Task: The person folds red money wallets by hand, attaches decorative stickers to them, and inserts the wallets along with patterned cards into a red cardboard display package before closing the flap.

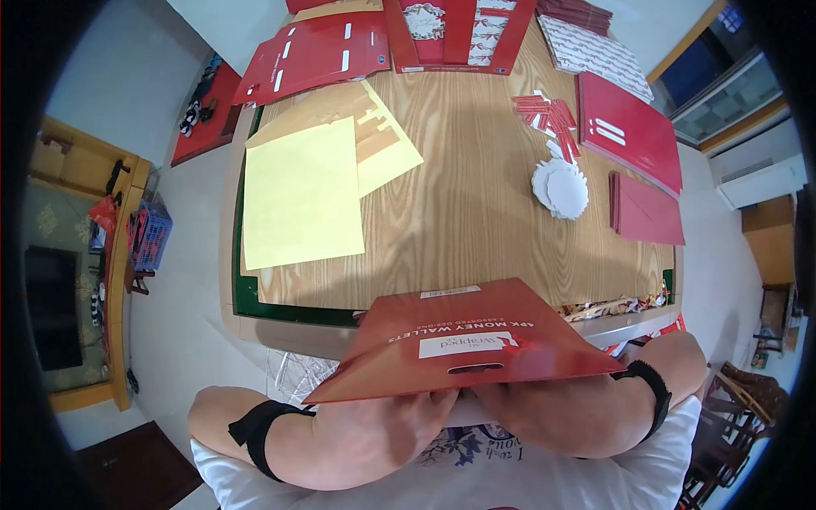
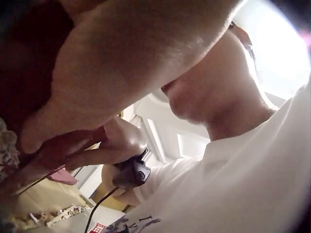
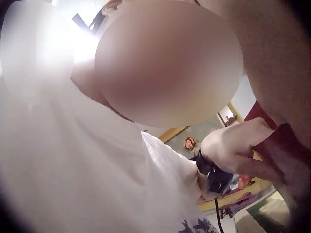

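Observation:
A red cardboard money wallet pack (image 1: 476, 327) is tilted up at the near table edge, with its printed front and hang slot facing up and its lettering upside down in the head view. My left hand (image 1: 416, 416) and my right hand (image 1: 510, 412) hold it from behind, close together near the middle of its lower edge. The pack hides most of the fingers there. In the right wrist view the left hand (image 3: 260, 165) lies along the red card. The left wrist view has the right hand (image 2: 82, 150) at the pack's edge.
Yellow sheets (image 1: 302, 195) lie on the table's left. Red flat packs (image 1: 319, 51) and a windowed red pack (image 1: 455, 34) stand behind. To the right are white scalloped tags (image 1: 561, 189), red strips (image 1: 544, 115), red folders (image 1: 629, 132), dark red envelopes (image 1: 646, 208) and patterned cards (image 1: 595, 55).

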The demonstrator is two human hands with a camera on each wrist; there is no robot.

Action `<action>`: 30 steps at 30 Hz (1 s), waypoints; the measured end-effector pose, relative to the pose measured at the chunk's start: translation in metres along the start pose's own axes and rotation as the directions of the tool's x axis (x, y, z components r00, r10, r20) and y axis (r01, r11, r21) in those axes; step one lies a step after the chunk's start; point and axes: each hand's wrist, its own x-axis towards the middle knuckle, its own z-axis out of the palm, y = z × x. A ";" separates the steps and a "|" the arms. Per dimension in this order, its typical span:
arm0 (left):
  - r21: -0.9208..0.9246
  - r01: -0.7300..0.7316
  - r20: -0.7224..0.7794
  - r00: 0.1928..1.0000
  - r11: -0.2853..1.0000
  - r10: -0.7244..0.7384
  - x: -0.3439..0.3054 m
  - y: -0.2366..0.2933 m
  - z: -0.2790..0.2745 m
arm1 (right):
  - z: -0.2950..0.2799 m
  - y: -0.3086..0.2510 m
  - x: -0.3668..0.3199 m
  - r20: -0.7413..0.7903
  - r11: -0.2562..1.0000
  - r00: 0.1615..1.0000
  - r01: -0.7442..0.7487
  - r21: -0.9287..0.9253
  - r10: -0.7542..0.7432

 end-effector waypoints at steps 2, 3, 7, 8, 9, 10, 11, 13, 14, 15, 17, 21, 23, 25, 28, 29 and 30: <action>0.019 -0.012 0.035 0.999 1.000 0.012 0.001 0.000 -0.003 | -0.007 0.006 0.002 0.064 0.998 0.996 0.063 -0.007 -0.063; 0.034 -0.033 0.037 0.999 0.999 0.031 0.001 -0.002 -0.003 | -0.012 0.009 0.004 0.090 0.998 0.994 0.061 0.004 -0.061; 0.072 0.040 -0.011 0.999 0.997 -0.040 0.000 0.006 0.007 | -0.026 0.010 0.008 0.359 0.936 0.897 0.325 -0.139 -0.258; 0.086 0.036 -0.021 0.999 0.996 -0.034 0.000 0.006 0.008 | -0.026 0.013 0.010 0.309 0.931 0.912 0.329 -0.160 -0.269; 0.102 0.031 -0.033 0.999 0.994 -0.027 0.001 0.005 0.009 | -0.024 0.018 0.013 0.258 0.926 0.924 0.332 -0.182 -0.281; 0.117 0.026 -0.045 0.999 0.993 -0.020 0.003 0.004 0.009 | -0.022 0.020 0.015 0.207 0.920 0.934 0.333 -0.205 -0.292; 0.092 0.016 -0.013 1.000 0.996 -0.015 0.005 0.002 0.006 | -0.021 0.019 0.015 0.242 0.962 0.941 0.261 -0.078 -0.236; 0.040 -0.003 0.050 0.999 0.999 0.001 0.012 -0.004 -0.003 | -0.020 0.016 0.015 0.329 0.987 0.933 0.118 0.106 -0.147; 0.001 0.006 0.104 0.995 1.000 -0.007 0.014 -0.004 -0.004 | -0.020 0.015 0.017 0.373 0.986 0.921 0.054 0.160 -0.111; -0.035 0.017 0.155 0.988 0.999 -0.011 0.016 -0.004 -0.004 | -0.022 0.016 0.022 0.413 0.988 0.907 0.024 0.150 -0.085; -0.046 0.020 0.237 0.972 0.999 -0.009 0.021 -0.008 -0.008 | -0.025 0.023 0.027 0.435 0.990 0.899 -0.008 0.141 -0.055; -0.095 0.018 0.255 0.967 0.995 0.007 0.029 -0.028 -0.008 | -0.022 0.024 0.025 0.142 0.958 0.981 -0.166 0.233 0.135; -0.151 0.018 0.307 0.951 0.988 0.029 0.033 -0.037 -0.013 | -0.021 0.021 0.022 -0.016 0.950 0.974 -0.215 0.227 0.225; -0.117 0.032 0.237 0.972 0.993 -0.004 0.032 -0.039 -0.014 | -0.023 0.028 0.025 0.017 0.944 0.972 -0.230 0.236 0.233; -0.042 0.037 0.017 0.999 0.998 -0.036 0.025 -0.033 -0.017 | -0.025 0.041 0.027 0.046 0.937 0.978 -0.210 0.280 0.205; -0.039 -0.010 -0.097 0.995 0.999 0.006 0.019 -0.035 -0.009 | -0.025 0.042 0.027 0.055 0.932 0.980 -0.197 0.304 0.189; -0.033 -0.055 -0.209 0.977 0.998 0.047 0.016 -0.036 -0.005 | -0.027 0.042 0.027 0.065 0.930 0.978 -0.209 0.302 0.198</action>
